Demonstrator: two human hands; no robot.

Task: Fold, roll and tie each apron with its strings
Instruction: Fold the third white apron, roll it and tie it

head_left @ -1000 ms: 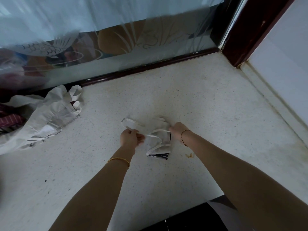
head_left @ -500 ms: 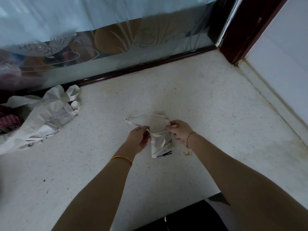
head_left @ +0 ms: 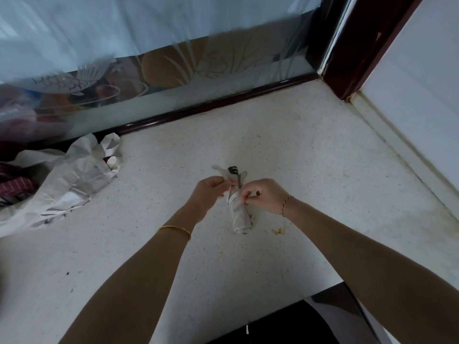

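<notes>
Left grip (head_left: pixel 209 191), right grip (head_left: pixel 263 197) pinch strings (head_left: pixel 232 197) over counter (head_left: pixel 298 157).

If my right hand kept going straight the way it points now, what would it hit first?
Most likely the rolled apron: the right hand points left, pinching a string right against the roll, and the left hand grips just beyond it. Depth is hard to judge.

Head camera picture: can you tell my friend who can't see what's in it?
The left hand and right hand each pinch a string, tying a rolled white apron over a speckled counter. At the left, loose white cloth lies heaped by frosted glass.
</notes>
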